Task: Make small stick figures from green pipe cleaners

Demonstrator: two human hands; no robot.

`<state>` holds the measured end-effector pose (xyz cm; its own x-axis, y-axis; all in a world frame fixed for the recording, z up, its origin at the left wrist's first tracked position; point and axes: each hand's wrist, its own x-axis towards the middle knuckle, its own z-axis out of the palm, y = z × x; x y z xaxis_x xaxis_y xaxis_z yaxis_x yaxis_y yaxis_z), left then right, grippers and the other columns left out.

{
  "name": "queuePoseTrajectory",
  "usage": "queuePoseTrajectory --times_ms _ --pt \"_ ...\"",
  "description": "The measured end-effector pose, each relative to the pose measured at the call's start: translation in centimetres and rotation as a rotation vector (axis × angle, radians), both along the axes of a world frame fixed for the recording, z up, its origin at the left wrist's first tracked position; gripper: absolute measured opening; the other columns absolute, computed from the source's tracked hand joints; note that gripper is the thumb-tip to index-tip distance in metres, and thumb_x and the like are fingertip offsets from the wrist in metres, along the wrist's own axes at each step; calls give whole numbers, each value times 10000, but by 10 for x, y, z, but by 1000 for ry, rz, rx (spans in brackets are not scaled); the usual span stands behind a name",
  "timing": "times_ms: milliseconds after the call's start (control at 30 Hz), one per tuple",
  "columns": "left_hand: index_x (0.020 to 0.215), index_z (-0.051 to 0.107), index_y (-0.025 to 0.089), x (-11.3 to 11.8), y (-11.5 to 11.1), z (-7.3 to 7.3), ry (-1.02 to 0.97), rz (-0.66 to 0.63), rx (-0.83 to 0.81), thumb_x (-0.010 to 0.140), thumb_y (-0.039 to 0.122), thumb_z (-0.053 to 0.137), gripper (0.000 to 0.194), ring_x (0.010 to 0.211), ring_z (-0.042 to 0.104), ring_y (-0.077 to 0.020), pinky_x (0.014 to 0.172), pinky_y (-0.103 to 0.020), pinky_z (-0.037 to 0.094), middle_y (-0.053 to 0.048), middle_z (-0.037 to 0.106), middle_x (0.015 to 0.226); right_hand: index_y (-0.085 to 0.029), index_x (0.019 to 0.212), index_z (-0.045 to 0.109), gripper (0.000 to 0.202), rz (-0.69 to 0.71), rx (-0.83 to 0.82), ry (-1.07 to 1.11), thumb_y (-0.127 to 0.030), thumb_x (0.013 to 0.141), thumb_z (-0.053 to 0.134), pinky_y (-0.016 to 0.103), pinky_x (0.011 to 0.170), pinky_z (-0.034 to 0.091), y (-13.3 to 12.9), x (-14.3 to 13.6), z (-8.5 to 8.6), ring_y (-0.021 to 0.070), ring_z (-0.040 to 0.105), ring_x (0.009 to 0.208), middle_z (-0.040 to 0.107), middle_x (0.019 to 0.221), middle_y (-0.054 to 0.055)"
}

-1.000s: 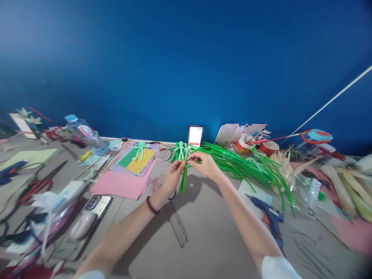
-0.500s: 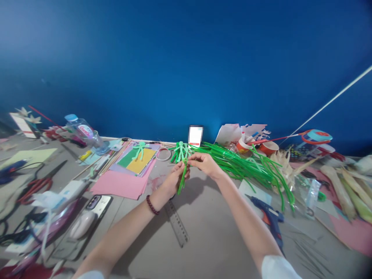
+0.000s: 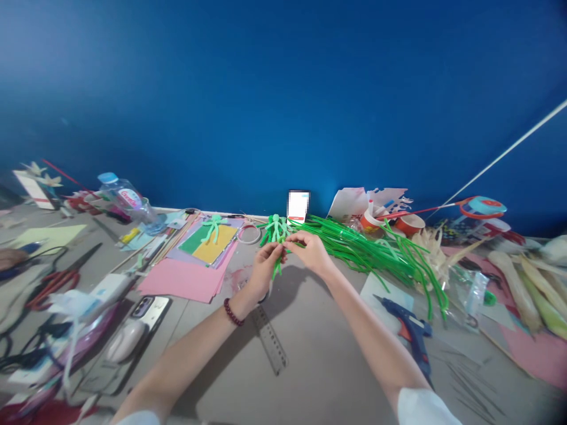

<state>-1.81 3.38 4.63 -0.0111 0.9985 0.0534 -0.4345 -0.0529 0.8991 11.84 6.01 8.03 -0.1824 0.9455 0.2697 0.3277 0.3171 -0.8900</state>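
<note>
Green pipe cleaners [image 3: 277,268] are pinched between my two hands above the middle of the table, their free ends hanging down. My left hand [image 3: 264,267] is closed around them, with a dark beaded bracelet on the wrist. From the right, my right hand [image 3: 310,251] closes thumb and forefinger on their upper part. Just behind stands a pale green pipe-cleaner figure [image 3: 276,226], with darker green ones partly hidden beside it. Another pale green figure [image 3: 214,227] lies on coloured paper to the left. A large bundle of green pipe cleaners [image 3: 376,254] spreads out to the right.
A metal ruler [image 3: 270,342] lies below my hands. At right is a blue glue gun [image 3: 414,336]; at left, a phone [image 3: 153,310] with a white case on it, pink paper [image 3: 186,280] and scissors [image 3: 53,283]. A bottle [image 3: 128,198] leans near the blue wall.
My left hand's fingers have shifted slightly up around the pipe cleaners, and less of the strands hangs in view. Another person's hand has come in at the far left edge.
</note>
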Motion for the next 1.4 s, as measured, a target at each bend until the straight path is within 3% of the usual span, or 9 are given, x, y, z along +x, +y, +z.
queuePoseTrajectory --times_ms 133,300,567,733,967,1233,1400 --pt "737 625 151 -1 -1 -2 4 -7 3 689 404 737 281 535 488 -79 529 -209 379 29 553 598 -186 773 688 121 77 33 -61 -277 761 608 291 703 440 -1 3 4 162 582 751 664 821 38" --pt "724 599 159 3 -3 0 -167 -56 -100 616 362 799 305 540 497 -73 544 -204 401 35 558 614 -180 772 664 101 61 29 -86 -272 733 658 266 666 432 0 7 7 149 574 712 652 757 14" --pt "751 612 142 7 -10 13 -363 -279 -207 636 279 799 259 555 498 -75 538 -214 419 20 561 650 -223 783 697 85 -25 130 -281 -267 771 624 282 654 414 -20 15 31 178 604 738 694 808 29" --pt "741 611 132 13 -6 14 -382 -424 -251 662 295 779 247 531 485 -78 514 -222 418 16 536 622 -218 753 692 86 -15 73 -219 -255 751 614 302 677 440 -19 24 37 192 622 733 707 788 31" --pt "695 606 130 27 5 2 -385 -334 -296 633 310 778 256 501 464 -70 476 -205 418 19 520 594 -183 704 659 80 31 -109 -128 -246 711 609 307 702 459 1 29 25 183 634 702 701 711 24" --pt "853 635 168 18 3 4 -106 -167 -136 634 337 785 314 573 554 -107 564 -244 472 18 602 688 -186 700 656 94 -22 -37 -180 -269 713 614 301 718 450 5 27 16 188 631 752 704 771 31" --pt "745 648 151 15 5 6 16 -115 -74 659 377 761 267 555 517 -95 546 -216 413 18 578 621 -186 703 659 95 -7 -52 -153 -261 718 603 306 737 451 3 22 16 188 631 754 707 773 30"
